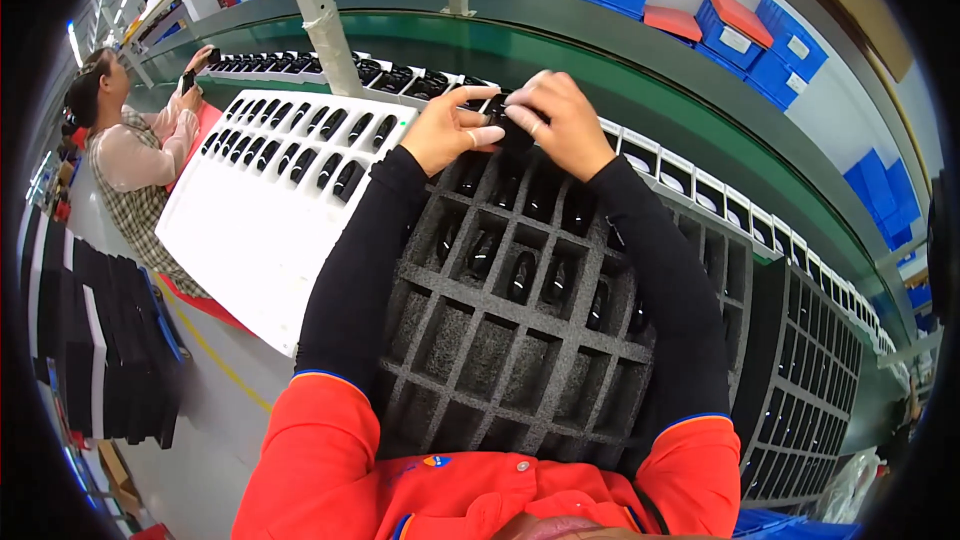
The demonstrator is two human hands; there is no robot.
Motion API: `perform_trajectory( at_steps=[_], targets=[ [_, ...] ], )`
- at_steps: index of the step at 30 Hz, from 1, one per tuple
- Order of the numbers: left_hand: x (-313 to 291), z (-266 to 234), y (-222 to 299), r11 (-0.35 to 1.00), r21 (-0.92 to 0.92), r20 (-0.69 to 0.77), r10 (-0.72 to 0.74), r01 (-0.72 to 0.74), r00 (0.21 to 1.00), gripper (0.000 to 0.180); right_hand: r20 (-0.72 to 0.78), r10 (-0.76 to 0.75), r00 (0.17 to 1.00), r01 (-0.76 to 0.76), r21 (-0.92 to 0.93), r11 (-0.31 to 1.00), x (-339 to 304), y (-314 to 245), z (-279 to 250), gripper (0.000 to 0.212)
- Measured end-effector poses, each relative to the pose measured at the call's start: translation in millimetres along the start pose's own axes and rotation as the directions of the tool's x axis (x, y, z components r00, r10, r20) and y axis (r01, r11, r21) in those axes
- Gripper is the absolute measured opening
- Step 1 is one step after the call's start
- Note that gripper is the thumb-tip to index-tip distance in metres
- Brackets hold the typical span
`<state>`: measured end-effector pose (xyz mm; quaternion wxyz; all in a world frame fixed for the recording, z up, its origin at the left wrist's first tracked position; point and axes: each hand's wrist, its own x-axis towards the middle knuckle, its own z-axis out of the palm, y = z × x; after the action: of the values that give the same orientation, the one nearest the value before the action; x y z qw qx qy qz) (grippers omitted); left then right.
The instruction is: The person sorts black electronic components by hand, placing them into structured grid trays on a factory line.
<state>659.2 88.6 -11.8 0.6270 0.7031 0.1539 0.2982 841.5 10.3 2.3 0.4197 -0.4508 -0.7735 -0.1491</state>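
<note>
A small glossy black part (512, 127) is held between my two hands, above the far edge of a grey foam tray (470, 292). My left hand (447, 128) pinches its left side with thumb and fingers. My right hand (562, 122) has closed fingers on its right side and top. Fingertip covers show on some fingers. The fingers partly hide the part, so its exact kind cannot be made out. Similar black parts (522, 274) stand in the far compartments of the foam tray. Just beyond my hands runs a row of white boxes (640, 162).
A white tray (235, 250) with rows of black parts lies at the left. Black divided trays (810, 370) stand at the right. Behind the boxes stretches a green conveyor (690, 130), with a metal post (322, 25). A co-worker (135, 155) holds a black object at far left.
</note>
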Motion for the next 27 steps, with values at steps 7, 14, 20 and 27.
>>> perform_trajectory(
  at_steps=[7, 14, 20, 27],
  targets=[
    [-0.7, 9.5, 1.7, 0.998, -0.054, 0.037, 0.039, -0.037, 0.999, 0.05, 0.207, 0.396, 0.895, -0.447, 0.444, 0.777, -7.2, 20.6, -5.4, 0.021],
    [-14.2, -19.7, -17.6, 0.265, 0.964, 0.066, -0.135, -0.028, 0.989, 0.044, 0.063, 0.601, 0.796, -0.605, 0.079, 0.793, -43.0, 102.9, -2.9, 0.023],
    [-3.1, 19.3, -25.5, -0.034, 0.991, -0.133, -0.272, 0.129, 0.953, 0.055, 0.077, 0.652, 0.754, -0.598, -0.332, 0.73, -86.4, 154.8, 19.9, 0.022],
    [8.2, -6.2, -6.6, 0.929, 0.365, 0.079, 0.042, -0.068, 0.996, 0.034, 0.097, 0.74, 0.666, -0.72, -0.179, 0.671, -71.9, 164.0, 14.7, 0.024]
  ],
)
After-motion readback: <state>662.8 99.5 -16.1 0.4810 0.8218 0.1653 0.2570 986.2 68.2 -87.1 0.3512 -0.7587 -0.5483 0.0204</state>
